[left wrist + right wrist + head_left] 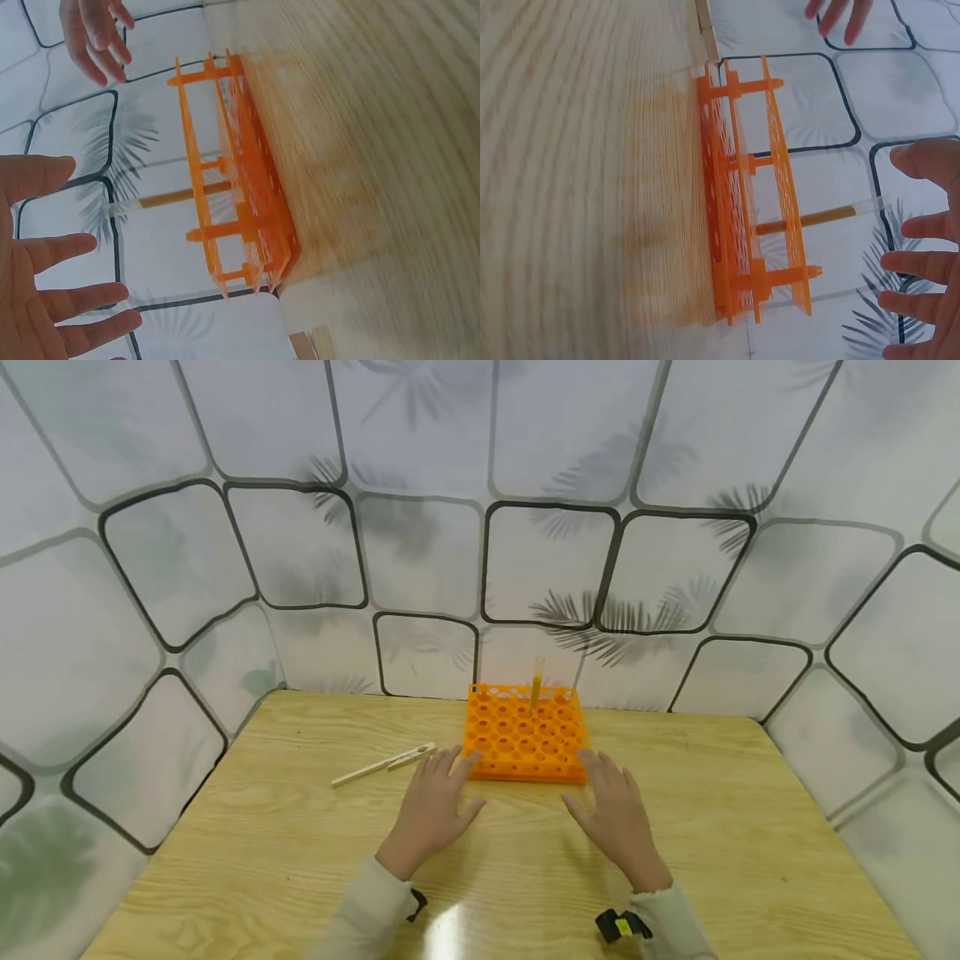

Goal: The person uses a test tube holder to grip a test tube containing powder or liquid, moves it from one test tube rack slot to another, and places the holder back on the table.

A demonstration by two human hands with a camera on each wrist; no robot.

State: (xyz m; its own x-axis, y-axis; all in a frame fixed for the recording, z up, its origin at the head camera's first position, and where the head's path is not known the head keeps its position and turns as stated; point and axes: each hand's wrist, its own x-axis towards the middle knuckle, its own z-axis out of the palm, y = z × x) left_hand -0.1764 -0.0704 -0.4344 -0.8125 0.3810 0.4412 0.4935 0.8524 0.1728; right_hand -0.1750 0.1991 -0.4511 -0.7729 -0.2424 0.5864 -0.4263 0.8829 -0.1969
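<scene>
An orange test tube rack (525, 743) with rows of round holes stands on the table. One glass test tube (537, 681) rises from its back part, holding amber liquid below a clear upper end. My left hand (435, 814), fingers spread, is at the rack's front left corner. My right hand (617, 814) is likewise spread by the front right corner. Neither hand holds anything. In the left wrist view, the left fingers (82, 304) are apart from the rack (196, 150). In the right wrist view, the right fingers (922, 262) also stand off from it.
A pale wooden test tube clamp (382, 764) lies on the table left of the rack, close to the left fingertips. The wood-grain table (262, 860) meets a patterned curtain-like backdrop (427, 552) just behind the rack and along both sides.
</scene>
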